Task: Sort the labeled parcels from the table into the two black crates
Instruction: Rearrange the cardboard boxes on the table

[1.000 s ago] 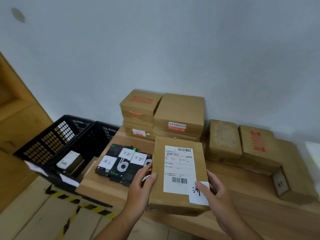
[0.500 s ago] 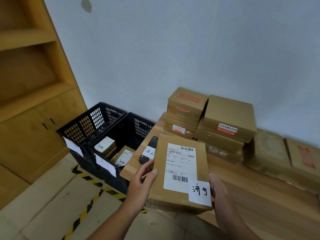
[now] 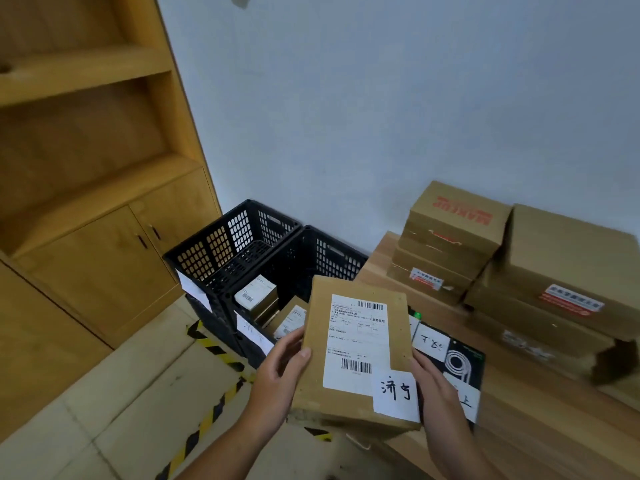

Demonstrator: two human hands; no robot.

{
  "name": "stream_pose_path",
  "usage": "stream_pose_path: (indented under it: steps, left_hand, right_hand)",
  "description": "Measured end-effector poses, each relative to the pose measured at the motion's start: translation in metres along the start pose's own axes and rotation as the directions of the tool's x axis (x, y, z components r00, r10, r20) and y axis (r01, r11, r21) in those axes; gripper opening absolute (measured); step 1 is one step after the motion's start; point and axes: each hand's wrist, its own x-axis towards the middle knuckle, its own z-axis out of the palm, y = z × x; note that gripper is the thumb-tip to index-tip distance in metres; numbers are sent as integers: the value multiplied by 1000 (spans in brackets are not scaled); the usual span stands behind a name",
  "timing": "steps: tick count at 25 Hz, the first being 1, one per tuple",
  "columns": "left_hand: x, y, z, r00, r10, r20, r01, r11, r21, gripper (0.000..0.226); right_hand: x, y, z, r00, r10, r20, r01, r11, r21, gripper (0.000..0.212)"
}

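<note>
Left hand (image 3: 277, 379) and right hand (image 3: 440, 393) grip the parcel (image 3: 356, 351) — black crates (image 3: 263, 259) just beyond, stacked boxes (image 3: 561, 271) right.

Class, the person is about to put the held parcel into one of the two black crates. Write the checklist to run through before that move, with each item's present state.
1. Two-handed grip on the parcel: the left hand pinches its left edge, the right hand holds its right edge. Ok.
2. The handwritten tag on the parcel faces up and is legible. Ok.
3. Paper tags on the nearer crate and the farther crate readable for matching: seen too obliquely. Cannot tell.
4. Room in the nearer crate: a few sorted parcels lie low inside, its top open. Ok.
5. Way from the parcel to the crates unobstructed. Ok.
</note>
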Motion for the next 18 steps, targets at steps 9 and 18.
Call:
stream_pose_path:
  steps: [9, 18]
  left_hand:
    - [99, 38, -71, 999, -42, 3, 42, 999, 26, 50]
    - [223, 62, -140, 977, -107, 184, 89, 991, 100, 33]
  right_hand:
    - [68, -35, 100, 998, 52, 29, -52, 999, 9, 18]
    - [116, -59, 191, 998, -22, -64, 20, 999, -39, 31]
